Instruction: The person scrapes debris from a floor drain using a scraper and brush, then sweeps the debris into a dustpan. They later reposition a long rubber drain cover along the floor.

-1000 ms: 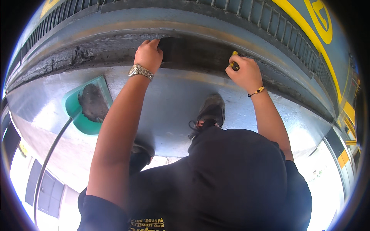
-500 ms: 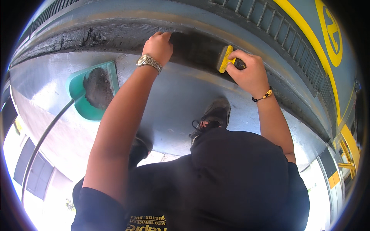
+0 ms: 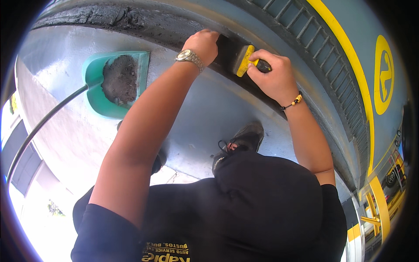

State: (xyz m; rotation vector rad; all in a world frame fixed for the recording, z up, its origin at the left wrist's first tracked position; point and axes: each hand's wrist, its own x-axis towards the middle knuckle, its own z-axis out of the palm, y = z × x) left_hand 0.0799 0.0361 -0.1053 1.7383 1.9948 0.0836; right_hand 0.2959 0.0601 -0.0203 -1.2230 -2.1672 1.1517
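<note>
My right hand (image 3: pixel 276 74) grips a scraper by its black-and-yellow handle. The scraper (image 3: pixel 245 61) has a wide yellow head with a greyish edge facing left, and lies against the dark bed of a long floor channel (image 3: pixel 229 51). Close to its left, my left hand (image 3: pixel 203 46) is curled at the channel, its fingertips hidden, so what they hold cannot be made out. Left of that hand, grey sludge (image 3: pixel 131 19) coats the channel. A green dustpan (image 3: pixel 94 70) with a heap of dark dirt (image 3: pixel 120 81) sits on the floor beside my left forearm.
A metal grate (image 3: pixel 321 48) runs along the far side, bordered by a yellow painted line (image 3: pixel 345 48). My shoe (image 3: pixel 244 137) stands on the smooth grey floor (image 3: pixel 196 105). The dustpan's long handle (image 3: pixel 43 122) reaches toward the lower left. Yellow metal equipment (image 3: pixel 375 209) stands at the right.
My right hand has drawn the scraper leftward along the channel, narrowing the gap to my left hand. The whole view has shifted, with the dustpan now higher and farther right.
</note>
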